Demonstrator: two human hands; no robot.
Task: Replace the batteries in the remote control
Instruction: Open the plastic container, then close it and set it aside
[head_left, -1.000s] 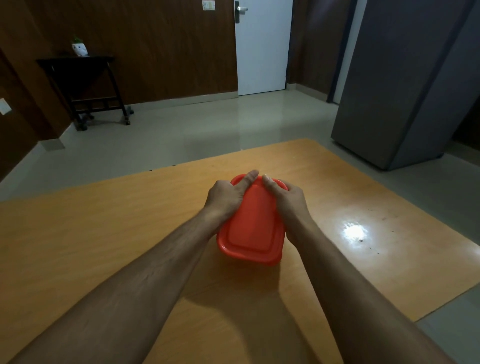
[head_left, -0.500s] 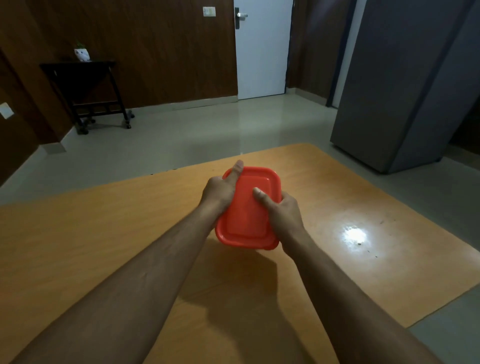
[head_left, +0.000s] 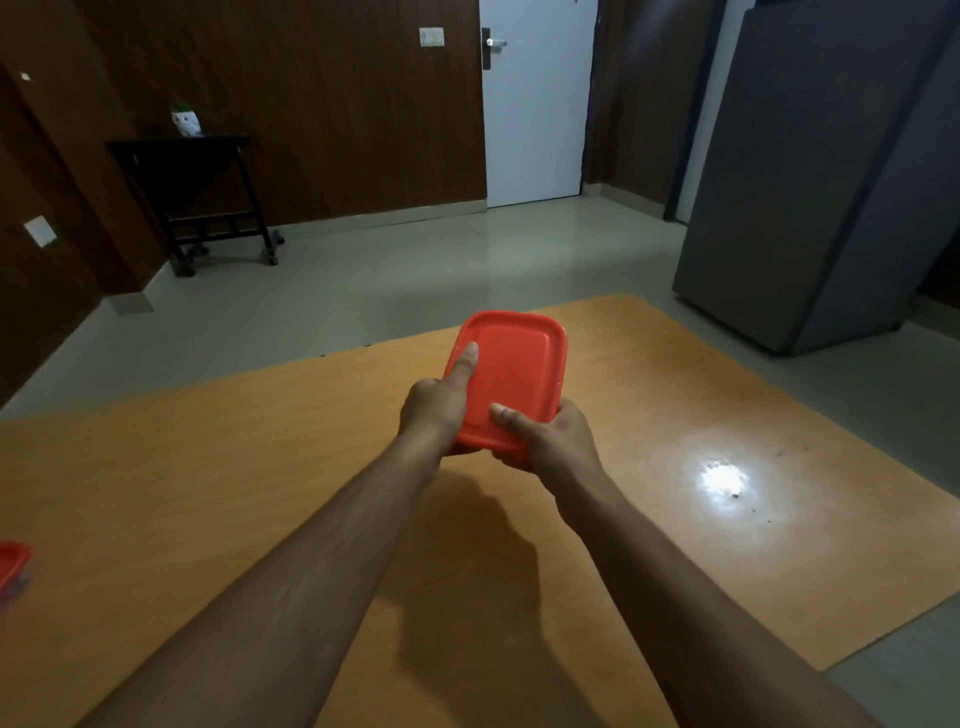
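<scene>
A red plastic box with a lid (head_left: 511, 371) is held up above the wooden table (head_left: 208, 467), tilted so its lid faces me. My left hand (head_left: 436, 410) grips its left side, thumb lying along the lid. My right hand (head_left: 550, 441) grips the near right corner, thumb pressed on the lid. The fingers of both hands are hidden under the box. No remote control or batteries show.
A second red box (head_left: 11, 566) pokes in at the table's left edge. Beyond the table lie a bare floor, a dark side table with a small pot (head_left: 186, 122), a white door (head_left: 535, 104) and a grey cabinet (head_left: 810, 171) at right.
Both hands have lifted the red box off the table and tipped its far end up. My thumbs slid from the far edge back toward the near end.
</scene>
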